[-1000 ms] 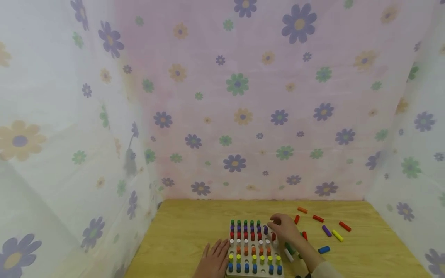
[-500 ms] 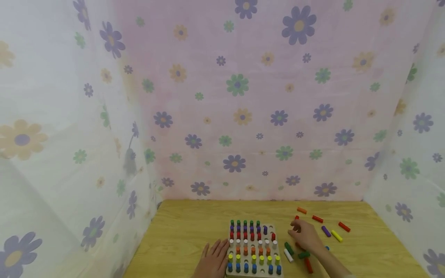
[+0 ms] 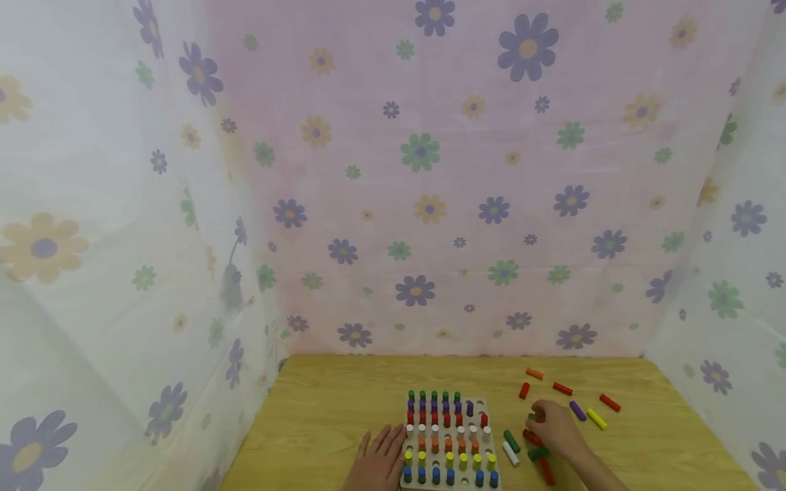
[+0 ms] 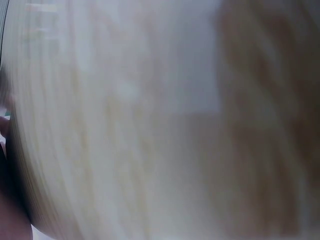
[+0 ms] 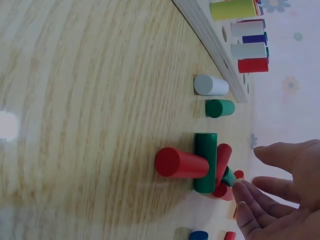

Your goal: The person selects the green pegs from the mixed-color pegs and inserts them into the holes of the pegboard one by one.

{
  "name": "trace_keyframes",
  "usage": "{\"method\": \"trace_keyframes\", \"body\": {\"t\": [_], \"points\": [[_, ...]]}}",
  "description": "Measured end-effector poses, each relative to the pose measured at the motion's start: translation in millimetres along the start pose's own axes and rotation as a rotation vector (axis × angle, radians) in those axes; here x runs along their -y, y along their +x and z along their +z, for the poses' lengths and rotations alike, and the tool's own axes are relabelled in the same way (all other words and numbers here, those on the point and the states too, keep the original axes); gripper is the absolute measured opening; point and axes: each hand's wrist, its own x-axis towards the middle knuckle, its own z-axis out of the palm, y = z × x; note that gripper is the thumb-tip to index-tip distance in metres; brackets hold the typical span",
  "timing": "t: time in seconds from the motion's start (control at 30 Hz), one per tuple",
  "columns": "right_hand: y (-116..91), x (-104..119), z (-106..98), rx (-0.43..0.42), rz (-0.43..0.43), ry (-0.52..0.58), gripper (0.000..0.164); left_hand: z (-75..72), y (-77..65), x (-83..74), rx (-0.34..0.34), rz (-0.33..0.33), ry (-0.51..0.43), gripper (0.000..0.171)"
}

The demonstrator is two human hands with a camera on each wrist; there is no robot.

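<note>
A pegboard [image 3: 457, 486] stands near the front of the table, filled with rows of coloured pegs, a few holes bare. My left hand [image 3: 376, 460] rests flat along its left edge, fingers spread. To the right of the board, my right hand [image 3: 555, 428] hovers over a small pile of loose pegs. Its thumb and fingers are apart in the right wrist view, fingertips close by a green peg [image 5: 229, 176]. In that pile a red peg [image 5: 181, 163] leans on another green peg [image 5: 205, 162], with more red pegs behind. The left wrist view is blurred.
Between board and pile lie a white peg [image 3: 510, 453] and a green peg [image 3: 512, 440]. Farther right are a purple peg [image 3: 577, 410], a yellow peg [image 3: 596, 418] and several red ones. An orange peg [image 3: 534, 373] lies toward the back. Flowered cloth walls [image 3: 467, 273] enclose the table.
My right hand has moved from the board's far right corner rightward to the loose pegs, then slightly farther right over the pile. The left hand has stayed in place.
</note>
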Motion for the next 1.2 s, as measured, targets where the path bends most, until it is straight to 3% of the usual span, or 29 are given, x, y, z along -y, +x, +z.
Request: {"method": "trace_keyframes", "body": {"t": [0.53,1.2], "points": [[2.4,-2.2,2.0,0.062,0.039,-0.028,0.028,0.2,1.1,-0.8,-0.003,-0.004,0.010,0.065],[12.9,2.2,19.3,0.031,0.029,-0.054,0.011,-5.3,-1.7,-4.3,0.008,-0.016,-0.013,0.063]]}}
